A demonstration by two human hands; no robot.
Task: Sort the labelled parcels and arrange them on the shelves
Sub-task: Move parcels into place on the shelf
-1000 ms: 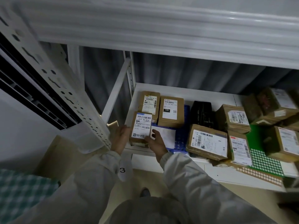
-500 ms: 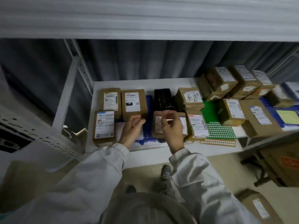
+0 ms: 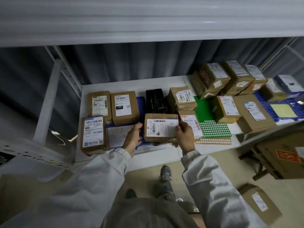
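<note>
A: Where's the parcel?

B: Brown parcel, label up, front-centre of the white shelf. Left hand against its left edge, right hand on its right end with the thumb over the label corner. Both hands are closed around it, one per end. Can't tell whether it's lifted or resting flat.

A: Label readable?

B: Barcode, a "1" and a sideways number string. Small print isn't legible.

A: Under it?

B: A blue perforated tray, mostly covered. A pale sheet lies on it just left of the parcel.

A: Neighbours?

B: Left: upright-labelled box at the shelf front, two more behind, one marked 15H. Behind the parcel: a black box, print too dark to read. Just right: a labelled box, partly hidden by the right hand, next to a green dotted board.

A: Further right?

B: Stack of brown boxes, blurred. A second blue tray is cut off at the frame edge. One parcel on the floor lower right. Upper shelf underside blocks everything above.
</note>
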